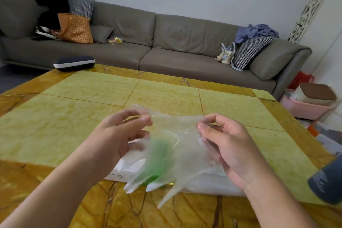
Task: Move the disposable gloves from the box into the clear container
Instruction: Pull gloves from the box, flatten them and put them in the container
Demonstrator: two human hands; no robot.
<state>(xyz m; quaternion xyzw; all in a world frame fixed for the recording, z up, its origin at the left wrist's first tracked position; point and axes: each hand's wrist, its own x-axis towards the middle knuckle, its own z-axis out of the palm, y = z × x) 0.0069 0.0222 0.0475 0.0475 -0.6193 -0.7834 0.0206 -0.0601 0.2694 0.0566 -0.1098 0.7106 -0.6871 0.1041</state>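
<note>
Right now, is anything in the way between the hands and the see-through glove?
No, nothing is. The left hand and the right hand each already pinch the top edge of the disposable glove, holding it spread above the white box. No clear container can be made out here, so that path can't be judged.

We note: box point(122, 170) mostly hidden behind blurred glove point(172, 153); dark cylinder point(327, 181) cut off at right edge; box print unreadable.
</note>
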